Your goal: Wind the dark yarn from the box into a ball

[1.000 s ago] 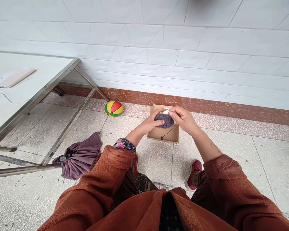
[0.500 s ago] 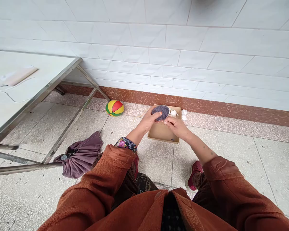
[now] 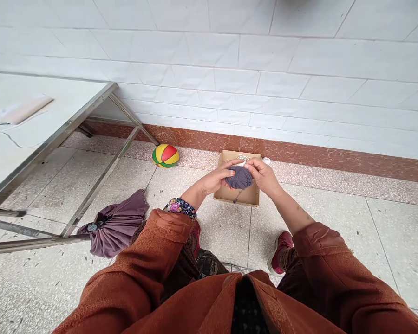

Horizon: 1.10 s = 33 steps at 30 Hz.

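A dark purple-grey ball of yarn (image 3: 240, 178) is gripped by my left hand (image 3: 218, 179), its thumb lying across the near left side. My right hand (image 3: 264, 177) is closed in a pinch at the ball's upper right edge; what lies between the fingertips is too small to make out, though a strand seems likely hidden there. Beneath both hands an open cardboard box (image 3: 226, 199) rests on the floor. White yarn (image 3: 242, 158) shows inside its far end, partly covered by my hands. A short dark strand hangs below the ball over the box.
A white ball of yarn (image 3: 266, 161) lies just right of the box. To the left are a striped beach ball (image 3: 166, 156), a folded purple umbrella (image 3: 120, 225) and a metal-framed table (image 3: 66, 106). The tiled wall (image 3: 299, 83) rises behind the box.
The yarn ball has turned and shifted slightly right and toward me in my left hand. My right hand has moved up and right, from below the ball to its upper edge.
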Tool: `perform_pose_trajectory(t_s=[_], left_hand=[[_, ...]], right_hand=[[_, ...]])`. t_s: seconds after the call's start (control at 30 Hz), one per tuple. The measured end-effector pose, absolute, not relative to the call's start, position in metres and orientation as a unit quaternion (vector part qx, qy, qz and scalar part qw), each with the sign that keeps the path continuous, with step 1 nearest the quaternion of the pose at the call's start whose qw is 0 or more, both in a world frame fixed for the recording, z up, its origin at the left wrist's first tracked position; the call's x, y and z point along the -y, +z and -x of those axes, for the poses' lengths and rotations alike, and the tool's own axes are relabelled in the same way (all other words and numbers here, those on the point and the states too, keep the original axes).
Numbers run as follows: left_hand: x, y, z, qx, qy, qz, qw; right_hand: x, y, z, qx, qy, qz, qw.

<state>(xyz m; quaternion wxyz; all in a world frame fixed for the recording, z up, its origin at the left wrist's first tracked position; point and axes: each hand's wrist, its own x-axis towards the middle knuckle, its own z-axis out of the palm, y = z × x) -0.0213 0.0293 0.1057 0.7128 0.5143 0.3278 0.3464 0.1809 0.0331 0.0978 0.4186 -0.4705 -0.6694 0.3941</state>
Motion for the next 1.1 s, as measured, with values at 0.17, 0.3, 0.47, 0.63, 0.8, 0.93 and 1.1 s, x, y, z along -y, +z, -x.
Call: perform_pose_trajectory(t_s=[0.17,0.3,0.47,0.63,0.8,0.93,1.1], left_hand=[[-0.032,0.102,0.018,-0.236,0.388,-0.37,0.81],[-0.035,0.102,0.014,-0.236,0.44,-0.345,0.794],[-0.035,0.105,0.011,-0.279,0.471,-0.353,0.759],[-0.037,0.104,0.008,-0.282,0.472,-0.358,0.755],[-0.037,0.106,0.006,-0.267,0.477,-0.356,0.758],[-0.036,0.109,0.006,-0.271,0.484,-0.362,0.749],[-0.036,0.112,0.006,-0.272,0.495,-0.375,0.735]], right_hand=[[-0.03,0.086,-0.177,0.613,0.48,0.477,0.408],[-0.027,0.085,-0.173,0.602,0.517,0.457,0.402],[-0.025,0.089,-0.174,0.612,0.517,0.453,0.392],[-0.027,0.089,-0.177,0.602,0.528,0.453,0.392],[-0.03,0.088,-0.179,0.589,0.548,0.438,0.401],[-0.03,0.091,-0.179,0.583,0.561,0.433,0.397],[-0.029,0.097,-0.177,0.588,0.561,0.43,0.394]])
